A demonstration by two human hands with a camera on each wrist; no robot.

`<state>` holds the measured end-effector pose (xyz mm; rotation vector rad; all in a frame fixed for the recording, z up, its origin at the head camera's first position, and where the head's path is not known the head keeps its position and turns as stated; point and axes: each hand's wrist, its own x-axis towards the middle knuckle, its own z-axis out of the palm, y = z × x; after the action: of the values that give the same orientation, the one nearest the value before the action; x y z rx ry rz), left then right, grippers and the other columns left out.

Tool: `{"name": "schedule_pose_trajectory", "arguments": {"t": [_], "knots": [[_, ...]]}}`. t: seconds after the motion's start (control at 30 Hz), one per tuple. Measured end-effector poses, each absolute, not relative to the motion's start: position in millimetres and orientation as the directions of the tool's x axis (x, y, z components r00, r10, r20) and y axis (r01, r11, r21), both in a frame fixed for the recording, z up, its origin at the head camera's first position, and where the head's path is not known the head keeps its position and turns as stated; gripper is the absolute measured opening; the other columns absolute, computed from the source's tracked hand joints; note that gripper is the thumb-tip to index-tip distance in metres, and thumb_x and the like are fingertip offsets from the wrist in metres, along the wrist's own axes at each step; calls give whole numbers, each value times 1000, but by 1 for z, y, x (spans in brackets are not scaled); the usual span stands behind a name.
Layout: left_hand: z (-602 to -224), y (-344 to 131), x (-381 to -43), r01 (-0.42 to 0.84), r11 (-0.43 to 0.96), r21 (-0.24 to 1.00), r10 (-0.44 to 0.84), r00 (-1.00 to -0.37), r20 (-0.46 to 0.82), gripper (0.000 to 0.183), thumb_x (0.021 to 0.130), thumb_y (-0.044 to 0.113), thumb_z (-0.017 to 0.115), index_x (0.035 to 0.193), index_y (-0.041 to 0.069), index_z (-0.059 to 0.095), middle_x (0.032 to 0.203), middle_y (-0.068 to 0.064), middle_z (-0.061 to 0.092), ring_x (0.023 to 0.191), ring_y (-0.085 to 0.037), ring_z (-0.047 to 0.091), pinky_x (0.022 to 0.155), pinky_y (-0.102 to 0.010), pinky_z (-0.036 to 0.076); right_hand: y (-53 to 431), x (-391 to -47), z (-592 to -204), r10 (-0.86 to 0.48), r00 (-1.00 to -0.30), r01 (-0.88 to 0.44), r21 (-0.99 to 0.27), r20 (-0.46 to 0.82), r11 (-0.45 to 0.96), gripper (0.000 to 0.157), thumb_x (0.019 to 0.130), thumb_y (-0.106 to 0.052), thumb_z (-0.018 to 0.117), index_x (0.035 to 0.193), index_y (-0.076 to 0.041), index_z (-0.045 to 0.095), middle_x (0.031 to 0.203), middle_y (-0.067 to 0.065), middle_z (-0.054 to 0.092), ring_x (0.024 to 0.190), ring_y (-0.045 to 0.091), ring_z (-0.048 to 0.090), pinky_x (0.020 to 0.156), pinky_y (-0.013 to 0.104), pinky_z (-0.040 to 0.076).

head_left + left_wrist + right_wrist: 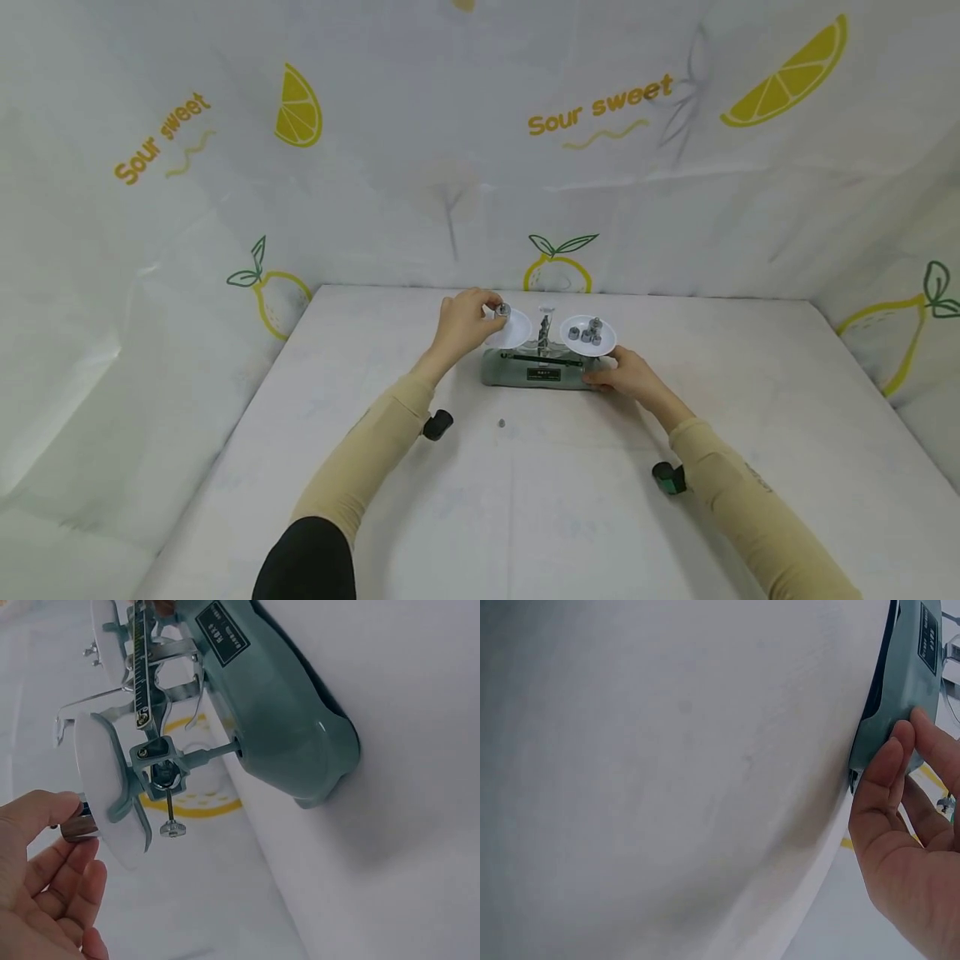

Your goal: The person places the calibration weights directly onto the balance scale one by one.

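Observation:
A green-grey balance scale (501, 372) with two white pans stands near the far side of the table. My left hand (461, 323) pinches a shiny cylindrical metal weight (503, 309) between thumb and fingers, at the left pan (513, 333). In the left wrist view the weight (79, 827) is right against the pan's upper face. Several metal weights (587, 336) sit in the right pan (608, 342). My right hand (633, 377) grips the right end of the scale's base below that pan; in the right wrist view its fingertips lie on the base's (891, 712) end.
A small grey piece (502, 423) lies on the white table (540, 517) in front of the scale. Behind the table hangs a white sheet (390, 192) printed with lemons. Under the left pan, an adjusting screw (172, 828) sticks out from the beam.

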<state>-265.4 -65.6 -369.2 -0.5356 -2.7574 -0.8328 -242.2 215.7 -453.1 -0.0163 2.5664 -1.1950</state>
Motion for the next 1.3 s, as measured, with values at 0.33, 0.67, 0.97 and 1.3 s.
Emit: {"name": "schedule_pose_trajectory", "arguments": {"t": [0.33, 0.67, 0.97, 1.3], "knots": [[-376, -70, -271, 356, 794, 493, 251, -930, 268, 25, 83, 25, 68, 104, 10, 68, 102, -3, 70, 102, -23, 60, 84, -41, 35, 212, -238, -451, -154, -956, 94, -757, -250, 647, 80, 82, -29, 70, 141, 5, 29, 124, 26, 54, 85, 17, 59, 90, 41, 43], [-382, -73, -271, 327, 785, 525, 245, -944, 222, 33, 83, 25, 67, 112, 10, 66, 106, -4, 70, 103, -25, 60, 83, -41, 35, 211, -239, -451, -159, -951, 109, -768, -265, 631, 81, 82, -28, 70, 143, 5, 27, 141, 28, 39, 100, 27, 57, 103, 54, 34], [-381, -79, -257, 396, 756, 521, 250, -910, 330, 37, 83, 22, 67, 117, 11, 62, 109, -6, 67, 94, -25, 57, 83, -41, 41, 211, -238, -451, -162, -951, 106, -772, -262, 627, 79, 83, -26, 70, 142, 5, 27, 143, 30, 34, 91, 20, 60, 98, 47, 41], [-384, -75, -218, 603, 559, 569, 497, -793, 352, 21, 83, 12, 69, 103, 4, 66, 97, -8, 66, 89, -21, 57, 78, -29, 48, 216, -239, -452, -153, -954, 108, -771, -257, 627, 79, 83, -27, 70, 142, 6, 28, 140, 29, 39, 91, 21, 60, 100, 49, 38]]}}
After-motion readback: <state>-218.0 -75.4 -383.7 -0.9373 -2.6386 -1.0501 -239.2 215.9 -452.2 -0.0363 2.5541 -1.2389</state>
